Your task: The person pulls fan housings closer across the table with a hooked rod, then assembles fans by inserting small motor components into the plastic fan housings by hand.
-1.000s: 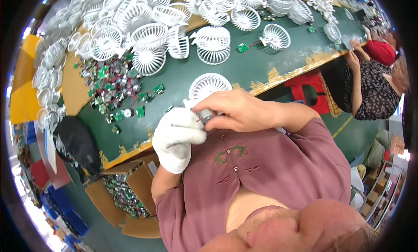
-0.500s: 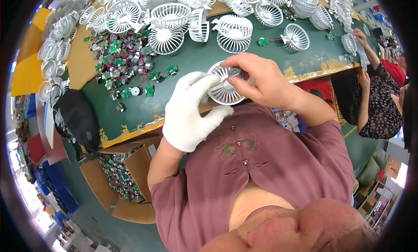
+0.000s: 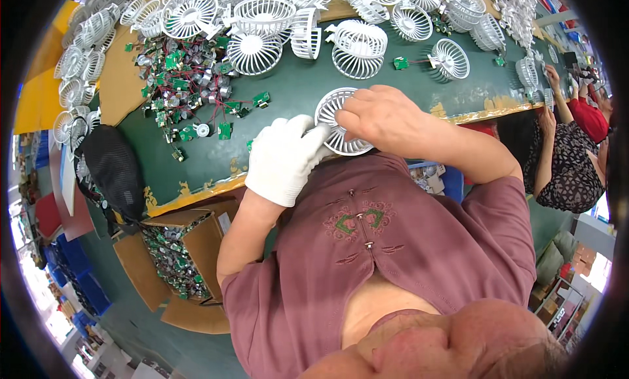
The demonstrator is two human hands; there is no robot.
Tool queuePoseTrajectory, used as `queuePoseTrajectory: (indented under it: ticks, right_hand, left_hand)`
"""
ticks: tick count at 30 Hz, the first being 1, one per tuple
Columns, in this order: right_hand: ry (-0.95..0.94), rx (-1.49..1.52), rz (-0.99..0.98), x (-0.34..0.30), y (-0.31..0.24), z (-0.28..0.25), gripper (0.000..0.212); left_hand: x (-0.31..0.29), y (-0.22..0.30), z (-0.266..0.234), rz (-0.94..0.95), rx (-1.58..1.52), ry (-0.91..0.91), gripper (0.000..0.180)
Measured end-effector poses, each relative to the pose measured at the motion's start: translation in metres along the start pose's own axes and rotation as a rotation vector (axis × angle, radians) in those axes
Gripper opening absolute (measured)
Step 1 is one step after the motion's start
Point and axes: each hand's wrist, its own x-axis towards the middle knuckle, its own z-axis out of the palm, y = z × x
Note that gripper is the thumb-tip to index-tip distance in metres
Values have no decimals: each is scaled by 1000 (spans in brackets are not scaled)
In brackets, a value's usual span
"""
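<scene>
A round white fan cage [image 3: 331, 104] with radial ribs is held at the table's near edge, in front of my chest. My left hand [image 3: 285, 157], in a white glove, grips its left rim with the fingers closed. The bare right hand [image 3: 383, 120] is bent over the cage's middle and right side, fingers curled down into it. Whatever those fingers hold is hidden beneath them. Beside the glove, a bit of green circuit board [image 3: 249, 145] peeks out. A pile of small motors wired to green boards [image 3: 196, 84] lies to the left on the green table [image 3: 295, 94].
More white fan cages [image 3: 255, 51] are heaped along the back. One cage [image 3: 450, 59] lies wired to a green board [image 3: 401, 63]. A black cap [image 3: 114, 176] sits at the left edge; below stands an open carton [image 3: 206, 248] of boards. At right, a co-worker [image 3: 570, 163] is seated.
My right hand has turned over and closed down into the cage, covering the dark cylindrical part seen in its fingers before. The left glove's fingers have drawn together at the rim.
</scene>
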Motion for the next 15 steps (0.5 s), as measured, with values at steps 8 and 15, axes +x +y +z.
queuePoseTrajectory:
  ticks: [8,15]
  right_hand:
    - [80,102,-140,-4,18,12,14]
    - [2,70,-20,5,8,6,11]
  left_hand:
    - [0,-3,4,23,-36,75,30]
    - [1,-5,11,53,-58,77,32]
